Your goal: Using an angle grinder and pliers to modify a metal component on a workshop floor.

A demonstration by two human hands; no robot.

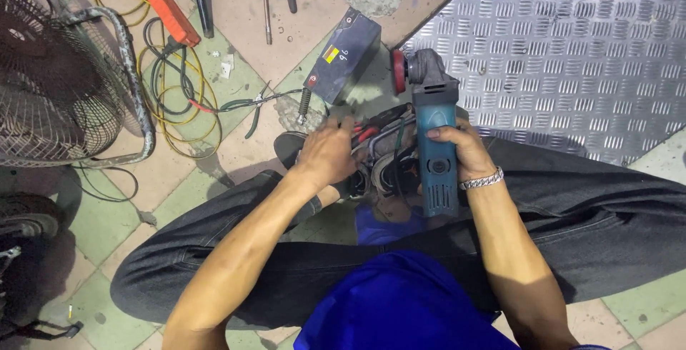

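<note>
I have the blue angle grinder (436, 151) gripped in my right hand (461, 151), fingers wrapped round its body, its red disc (398, 71) pointing away from me and hanging free just above the floor, touching nothing that I can see. The disc sits off the workpiece, so by my reckoning no cutting or grinding is under way at this moment. My left hand (327, 154) rests on the bundle of metal parts and red-handled tools (382, 146) between my knees, fingers curled down over them; whether it actually pinches one piece I cannot tell. I see no fresh cut or spark mark, so most of the work looks ahead of me. Just beyond lies a dark battery block (343, 56), with pliers (255, 107) and yellow cables (182, 100) to its left, a fan (64, 71) further out, and a checker steel plate (564, 50) to the right.
</note>
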